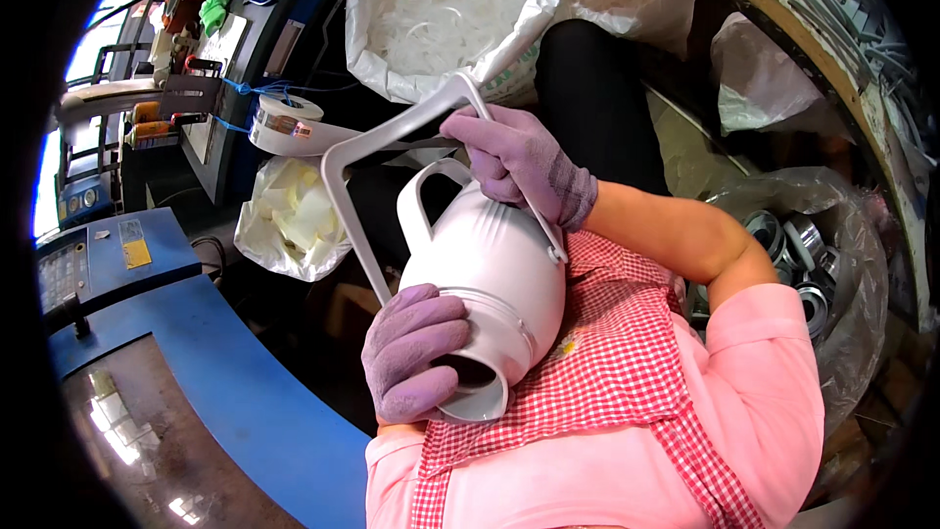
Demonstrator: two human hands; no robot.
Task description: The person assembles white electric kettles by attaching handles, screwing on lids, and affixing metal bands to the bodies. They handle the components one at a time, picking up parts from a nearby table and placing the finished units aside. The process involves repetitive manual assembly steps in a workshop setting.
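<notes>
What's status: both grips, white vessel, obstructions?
Left grip closed on white vessel's neck; right grip closed on its angular handle. Vessel tilted, open end toward apron. White bag of rings beyond; nothing seen blocking either grip.

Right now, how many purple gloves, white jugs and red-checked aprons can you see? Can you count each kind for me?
Purple gloves: 2, on the left hand and the right hand
White jug: 1, with both hands on it
Red-checked apron: 1
Total: 4
</notes>
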